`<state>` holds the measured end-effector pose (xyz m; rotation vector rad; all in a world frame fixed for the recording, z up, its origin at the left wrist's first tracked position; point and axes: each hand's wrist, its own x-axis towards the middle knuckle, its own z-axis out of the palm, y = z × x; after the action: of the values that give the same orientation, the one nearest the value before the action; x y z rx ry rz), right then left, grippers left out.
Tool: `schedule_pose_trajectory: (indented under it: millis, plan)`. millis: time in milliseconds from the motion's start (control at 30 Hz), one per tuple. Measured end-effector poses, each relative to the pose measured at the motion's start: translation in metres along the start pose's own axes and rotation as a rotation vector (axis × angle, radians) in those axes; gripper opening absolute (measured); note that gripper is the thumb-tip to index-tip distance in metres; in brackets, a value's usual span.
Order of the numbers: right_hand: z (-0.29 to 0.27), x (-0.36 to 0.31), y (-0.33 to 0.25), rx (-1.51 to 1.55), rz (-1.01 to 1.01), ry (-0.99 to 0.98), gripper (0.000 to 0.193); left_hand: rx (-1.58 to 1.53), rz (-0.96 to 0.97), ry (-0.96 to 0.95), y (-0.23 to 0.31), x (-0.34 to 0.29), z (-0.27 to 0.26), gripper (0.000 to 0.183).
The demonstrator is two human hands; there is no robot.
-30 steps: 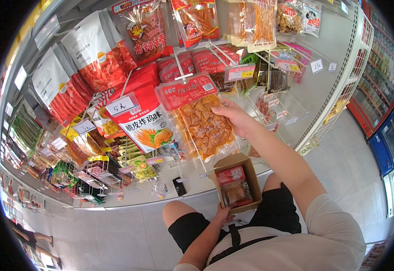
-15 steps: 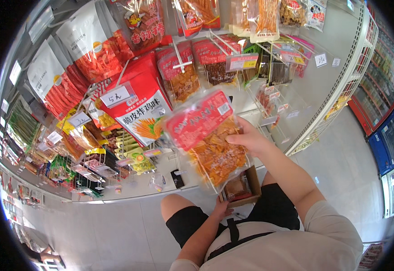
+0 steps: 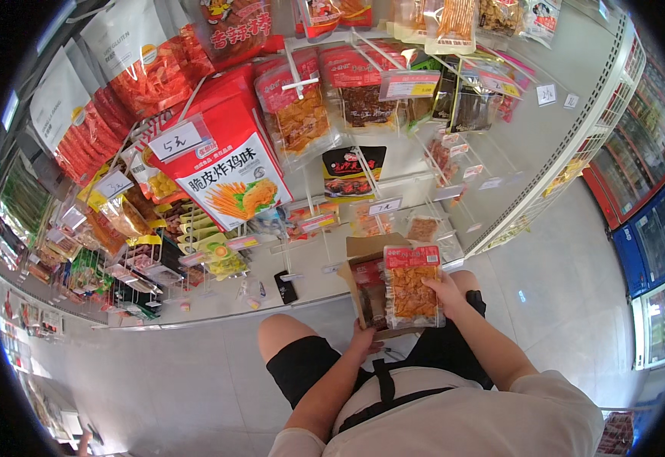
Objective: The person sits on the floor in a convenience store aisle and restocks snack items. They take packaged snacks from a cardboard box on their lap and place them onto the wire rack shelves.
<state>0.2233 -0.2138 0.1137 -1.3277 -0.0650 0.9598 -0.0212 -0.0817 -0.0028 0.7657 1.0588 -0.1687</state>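
Observation:
My right hand (image 3: pixel 444 295) grips the right edge of a clear snack packet (image 3: pixel 412 283) with a red top and orange pieces inside. The packet is over the right part of an open cardboard box (image 3: pixel 364 246), covering much of its opening. I cannot tell whether it touches the box. Beside it, a dark reddish packet (image 3: pixel 372 283) shows inside the box. My left hand (image 3: pixel 364 342) is closed on the box's near left corner, its fingertips partly hidden. Similar orange snack packets (image 3: pixel 300 122) hang from a shelf hook above and to the left.
Hooks with price tags jut from the shelf, carrying red bags (image 3: pixel 233 183), dark packets (image 3: pixel 367 103) and a black-and-yellow packet (image 3: pixel 354 171). A black phone-like object (image 3: pixel 285 287) lies on the bottom shelf (image 3: pixel 317 283). Drink coolers (image 3: pixel 649 228) stand far right.
My right hand has brought the orange snack packet down from before the shelf to the box. The box sits higher in view, its flap now showing. The black-and-yellow packet is uncovered.

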Motion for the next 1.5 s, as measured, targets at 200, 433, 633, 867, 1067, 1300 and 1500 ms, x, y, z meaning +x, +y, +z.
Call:
schedule_pose_trajectory:
  millis: [200,433,633,867,1067,1300,1500]
  plan:
    - [0.023,0.004,0.013,-0.272,0.005,0.099,0.049,0.030,0.001,0.005,0.002,-0.003,0.000,0.083]
    - [0.052,0.049,0.073,-0.272,0.097,0.137,0.047,0.024,-0.024,0.000,0.003,-0.002,0.000,0.080]
    - [0.064,0.070,0.110,-0.410,0.222,0.063,0.050,-0.008,-0.057,0.023,0.004,-0.007,-0.010,0.084]
    - [0.004,0.105,0.165,-0.547,0.093,-0.119,0.086,0.026,-0.072,-0.037,0.006,-0.007,-0.007,0.088]
    - [0.025,0.086,0.155,-0.833,0.038,-0.191,0.102,0.003,-0.057,-0.048,0.004,-0.007,-0.011,0.086]
    - [0.010,0.093,0.152,-0.971,-0.036,-0.168,0.108,0.021,-0.056,-0.042,0.007,-0.008,-0.003,0.083]
    - [0.020,0.077,0.144,-1.422,0.014,0.064,0.091,0.013,-0.065,-0.064,0.005,-0.008,-0.004,0.083]
